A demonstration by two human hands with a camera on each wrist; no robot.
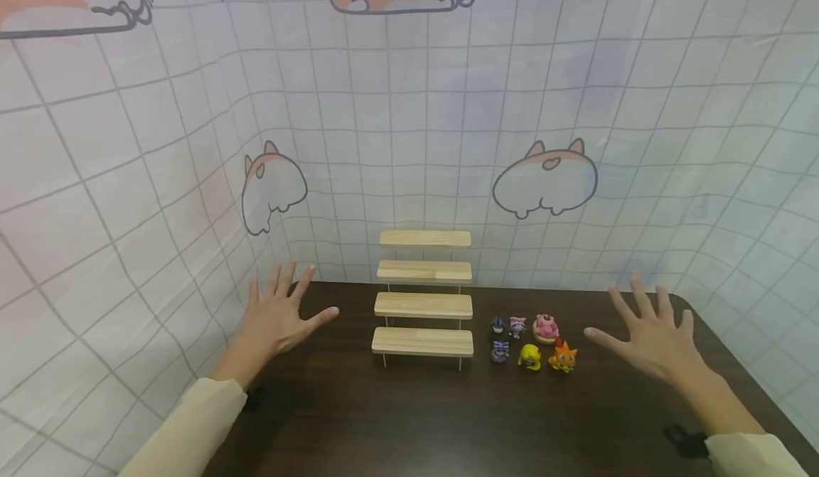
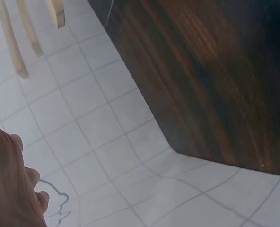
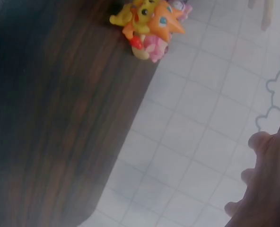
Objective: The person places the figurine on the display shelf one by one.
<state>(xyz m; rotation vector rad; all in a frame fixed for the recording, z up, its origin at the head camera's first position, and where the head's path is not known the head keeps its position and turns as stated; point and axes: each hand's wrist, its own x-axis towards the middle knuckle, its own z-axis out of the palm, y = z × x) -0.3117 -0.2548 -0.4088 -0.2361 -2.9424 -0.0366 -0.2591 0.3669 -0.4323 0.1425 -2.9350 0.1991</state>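
My left hand [image 1: 275,320] hovers over the left side of the table, fingers spread, holding nothing. On the other side my right hand [image 1: 659,342] is likewise spread and bare, to the right of several small figurines. Closest to it are an orange figurine [image 1: 564,357] and a pink figurine [image 1: 545,326] on a tan base. A yellow figurine [image 1: 530,357] stands left of the orange one. Further left are a purple figurine [image 1: 500,351], a dark blue figurine [image 1: 497,325] and a small pink-and-purple figurine [image 1: 517,326]. Between the hands rises a stepped wooden display rack [image 1: 423,342].
The dark brown table [image 1: 409,420] has rounded far corners. White grid-patterned cloth [image 1: 422,143] with cartoon dogs hangs behind and along both sides. Black straps lie near both wrists, one of them a dark strap [image 1: 686,440] at the right sleeve.
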